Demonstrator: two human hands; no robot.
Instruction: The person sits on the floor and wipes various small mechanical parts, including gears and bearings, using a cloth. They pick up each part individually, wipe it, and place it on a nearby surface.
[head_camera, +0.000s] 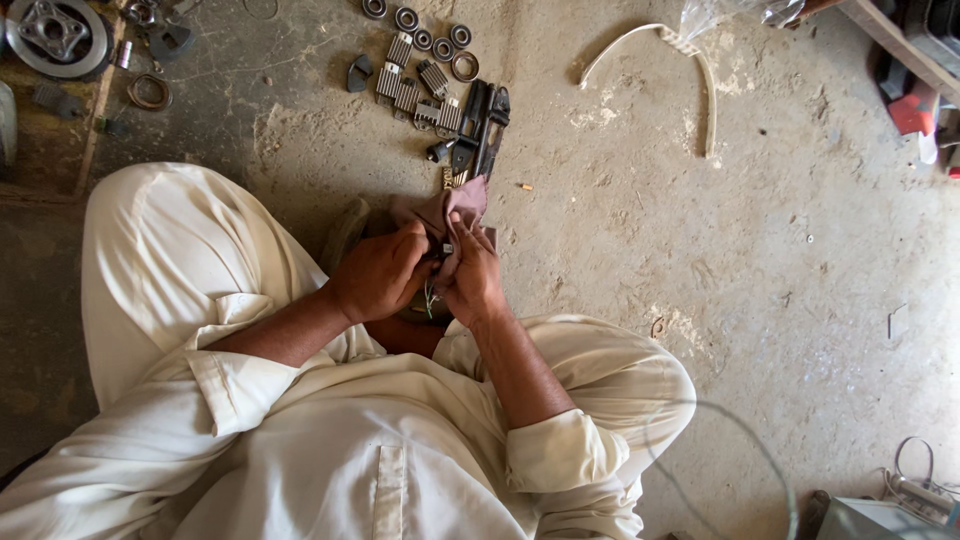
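The concrete floor (700, 250) fills the view, and a person in cream clothing sits on it. Ahead of the knees lies a cluster of finned metal blocks (415, 85), with 5 ring bearings (430, 35) beyond them and dark lever parts (480, 125) beside. Both hands meet over the lap: the left hand (378, 272) and right hand (470, 275) each have their grip clamped on a dusty pink rag (455, 205), held just above the floor.

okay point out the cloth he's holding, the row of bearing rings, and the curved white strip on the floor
Cloth (462, 205): head view, on the pinkish fold above the hands.
Row of bearing rings (422, 38): head view, on a ring mid-row.
Curved white strip (709, 95): head view, on its right leg.
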